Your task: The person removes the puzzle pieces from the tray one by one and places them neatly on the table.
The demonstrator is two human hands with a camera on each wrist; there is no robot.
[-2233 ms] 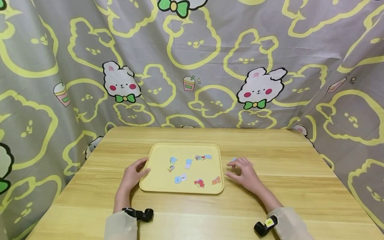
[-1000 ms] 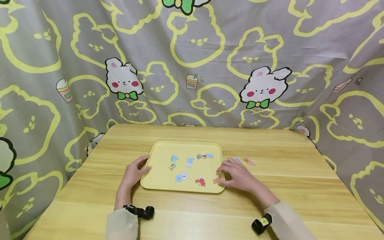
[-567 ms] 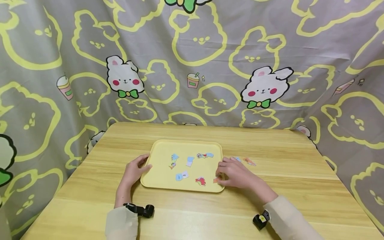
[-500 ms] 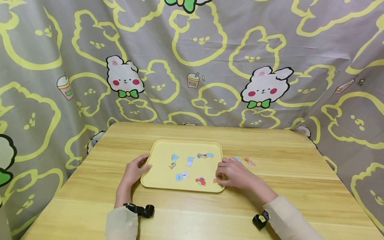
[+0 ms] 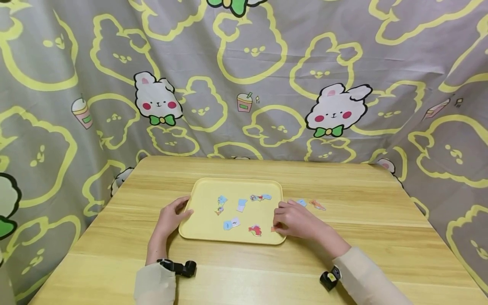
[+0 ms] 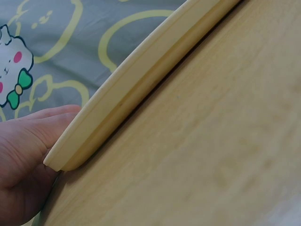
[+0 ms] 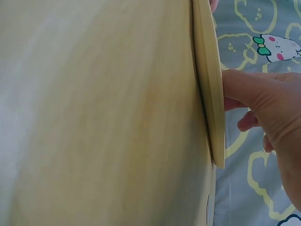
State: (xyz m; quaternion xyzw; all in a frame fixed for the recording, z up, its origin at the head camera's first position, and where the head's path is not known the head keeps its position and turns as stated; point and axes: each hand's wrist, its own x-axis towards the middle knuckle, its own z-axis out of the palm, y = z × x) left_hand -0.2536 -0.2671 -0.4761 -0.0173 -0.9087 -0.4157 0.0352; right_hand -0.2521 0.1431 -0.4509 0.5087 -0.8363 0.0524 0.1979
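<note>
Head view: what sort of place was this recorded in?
Probably a curtained-off recording corner indoors: a patterned curtain hangs behind and on both sides of a wooden table, and a small black camera is worn on each wrist.

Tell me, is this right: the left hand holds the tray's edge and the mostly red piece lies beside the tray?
Not quite: the mostly red piece lies on the tray, not beside it, as the head view shows. The left hand does hold the tray's edge.

Free air above low-rimmed tray [image 5: 251, 215]
</note>
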